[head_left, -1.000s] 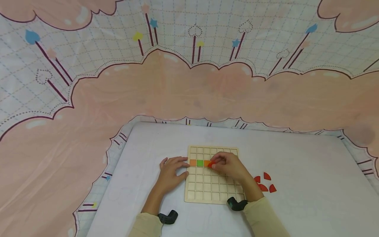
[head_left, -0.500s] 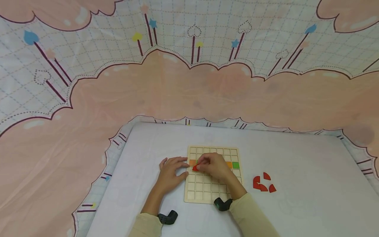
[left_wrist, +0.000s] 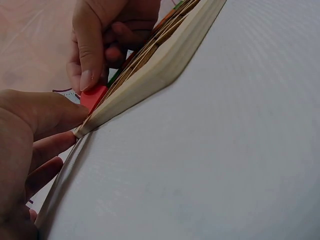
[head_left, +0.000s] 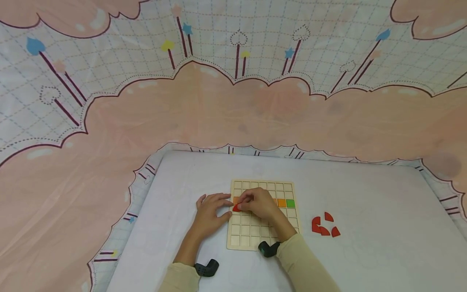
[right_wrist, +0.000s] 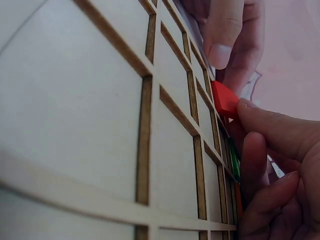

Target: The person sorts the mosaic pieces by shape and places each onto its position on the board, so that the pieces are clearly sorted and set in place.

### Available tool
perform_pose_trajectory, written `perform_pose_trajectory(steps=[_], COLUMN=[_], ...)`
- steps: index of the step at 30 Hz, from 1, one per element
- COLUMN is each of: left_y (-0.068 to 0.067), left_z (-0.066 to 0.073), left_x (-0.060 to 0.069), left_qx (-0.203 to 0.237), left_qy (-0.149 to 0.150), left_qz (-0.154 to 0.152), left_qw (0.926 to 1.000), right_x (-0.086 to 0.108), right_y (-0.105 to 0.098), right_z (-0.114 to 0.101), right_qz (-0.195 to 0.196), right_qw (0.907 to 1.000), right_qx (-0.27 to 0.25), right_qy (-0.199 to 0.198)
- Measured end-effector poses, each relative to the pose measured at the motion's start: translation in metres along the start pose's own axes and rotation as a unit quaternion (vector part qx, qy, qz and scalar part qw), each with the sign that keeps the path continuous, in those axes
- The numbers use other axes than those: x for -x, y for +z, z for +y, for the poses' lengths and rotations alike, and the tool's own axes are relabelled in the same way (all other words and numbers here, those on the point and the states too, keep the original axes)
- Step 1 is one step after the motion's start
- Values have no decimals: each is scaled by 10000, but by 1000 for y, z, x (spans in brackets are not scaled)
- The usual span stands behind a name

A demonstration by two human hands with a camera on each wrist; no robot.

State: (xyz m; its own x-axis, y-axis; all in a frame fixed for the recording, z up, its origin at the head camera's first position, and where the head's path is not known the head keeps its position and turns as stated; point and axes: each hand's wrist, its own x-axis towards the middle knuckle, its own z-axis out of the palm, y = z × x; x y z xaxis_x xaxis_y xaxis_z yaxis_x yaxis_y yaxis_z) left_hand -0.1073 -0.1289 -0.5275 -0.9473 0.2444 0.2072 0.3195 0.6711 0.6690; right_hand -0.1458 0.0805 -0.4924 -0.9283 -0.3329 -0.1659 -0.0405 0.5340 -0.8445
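My right hand (head_left: pixel 258 205) pinches a red quarter-circle piece (right_wrist: pixel 225 100) between thumb and fingers, over the left edge of a wooden grid board (head_left: pixel 251 231). In the head view the piece is just below an orange square (head_left: pixel 236 200) at the left end of a row of coloured squares. Whether it lies fully in a cell cannot be seen. My left hand (head_left: pixel 211 213) rests at the board's left edge, fingers spread and fairly straight, the fingertips touching the rim. Farther right in that row, an orange square (head_left: pixel 281 203) and a green square (head_left: pixel 290 203) show; my right hand covers the middle.
Several red quarter-circle pieces (head_left: pixel 324 231) lie loose on the white table (head_left: pixel 383 211), right of the board. Black wrist cameras (head_left: pixel 207 268) sit on both wrists. A patterned pink cloth (head_left: pixel 255 117) hangs behind the table.
My right hand has moved left across the board with the red piece, from the middle of the row to the left edge. The left hand has stayed in place.
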Motion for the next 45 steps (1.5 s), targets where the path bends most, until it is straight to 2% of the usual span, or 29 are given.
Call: perform_pose_trajectory(steps=[10,21,33,45], left_y=[0,0,-1,0], left_z=[-2,-3,-1,-2], left_x=[1,1,1,0], left_qx=[-50,10,-6,13], left_qy=[41,98,70,60], left_qz=[11,25,19,8], left_qw=[10000,9999,10000,10000], right_x=[-2,-2,-4,-4], right_y=[0,1,-1,-2], right_z=[4,4,6,6], right_qz=[-198,-99,-308,-292], right_qw=[9997,9987,9983,9976], right_qx=[153,494,499,630], right_qy=[-60,-126,-54,-69])
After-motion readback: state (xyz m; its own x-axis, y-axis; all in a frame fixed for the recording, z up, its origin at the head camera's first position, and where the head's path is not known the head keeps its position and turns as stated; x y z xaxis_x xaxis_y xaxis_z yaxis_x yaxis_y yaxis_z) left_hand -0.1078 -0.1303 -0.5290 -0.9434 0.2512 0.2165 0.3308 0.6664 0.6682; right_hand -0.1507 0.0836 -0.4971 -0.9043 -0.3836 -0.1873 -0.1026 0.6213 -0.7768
